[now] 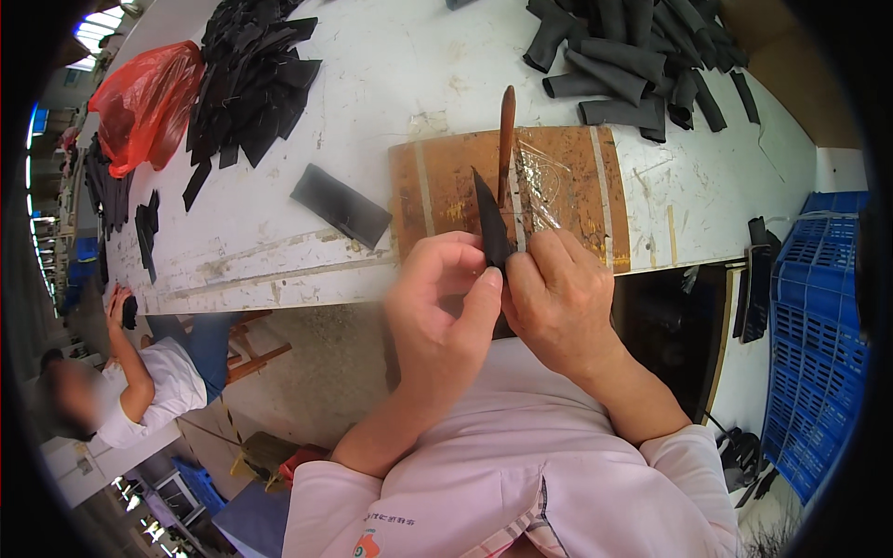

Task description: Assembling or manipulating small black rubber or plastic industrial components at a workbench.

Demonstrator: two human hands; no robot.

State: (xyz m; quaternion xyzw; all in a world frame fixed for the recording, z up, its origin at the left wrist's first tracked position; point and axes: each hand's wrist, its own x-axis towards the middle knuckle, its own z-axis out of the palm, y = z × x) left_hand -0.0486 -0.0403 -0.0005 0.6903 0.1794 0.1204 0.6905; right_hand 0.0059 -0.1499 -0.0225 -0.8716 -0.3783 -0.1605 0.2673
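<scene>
Head view looks down on my two hands, held close together just off the near edge of the white worktable (391, 65). Between them I hold a narrow black fabric strip with a pointed tip (490, 223) — matte, soft-looking, standing nearly upright above my knuckles. My left hand (445, 312) has thumb and fingers closed on its lower part from the left; my right hand (558, 302) pinches it from the right, fingers pressed together on the cloth.

Just beyond my hands lies a brown, worn wooden board with pale stripes (437, 186), scuffed and patchy with dried yellowish residue, with a crumpled clear film on its middle. A slim reddish-brown stick tool (506, 139) lies on the board, pointing away from me.

To the left of the board sits a flat dark rectangular fabric piece (340, 205), alone on the table. Farther back left is a heap of flat black fabric cut-outs (251, 79), and beside it a red plastic bag (144, 102). At the back right lies a pile of dark grey rolled fabric tubes (633, 56).

The tabletop is painted white, scratched and stained. A blue plastic crate (819, 325) stands at my right — and at lower left another person in a white shirt (153, 391) sits by the table's end.
</scene>
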